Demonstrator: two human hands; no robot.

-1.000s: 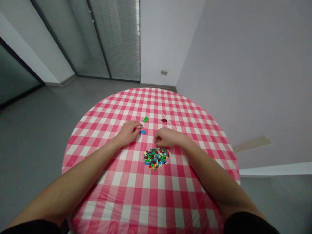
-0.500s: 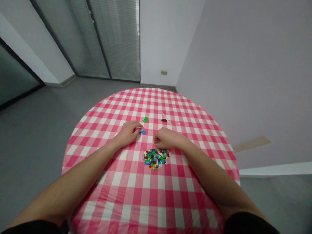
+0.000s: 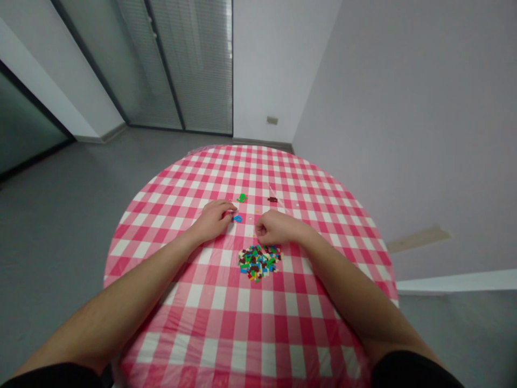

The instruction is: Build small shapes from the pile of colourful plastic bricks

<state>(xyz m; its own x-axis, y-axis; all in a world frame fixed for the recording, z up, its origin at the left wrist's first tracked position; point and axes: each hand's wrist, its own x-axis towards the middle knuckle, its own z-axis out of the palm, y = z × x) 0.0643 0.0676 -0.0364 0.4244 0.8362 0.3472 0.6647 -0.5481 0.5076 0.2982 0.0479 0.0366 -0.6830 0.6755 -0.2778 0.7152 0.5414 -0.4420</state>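
Observation:
My left hand (image 3: pixel 215 219) rests on the checked cloth, thumb and fingers apart. Just beyond its thumb lies a small group of blue building bricks (image 3: pixel 238 219). My right hand (image 3: pixel 276 227) is closed, its fingers curled inward above the far edge of a pile of mixed small bricks (image 3: pixel 258 263). Whatever its fingertips pinch, if anything, is too small to make out. Beside them shows a tiny yellow piece (image 3: pixel 254 235). Farther out lie a green brick cluster (image 3: pixel 242 198) and a dark brown brick cluster (image 3: pixel 272 199).
A round table with a red-and-white checked plastic cloth (image 3: pixel 210 334) fills the middle. A few tiny loose pieces lie between the hands and the clusters. Behind stands a glass partition with blinds (image 3: pixel 202 70), and a plain wall (image 3: pixel 404 108) rises on the right.
My right hand has shifted very slightly up from the pile's edge, and the tiny yellow piece beside its fingertips now shows. My left hand stays in place.

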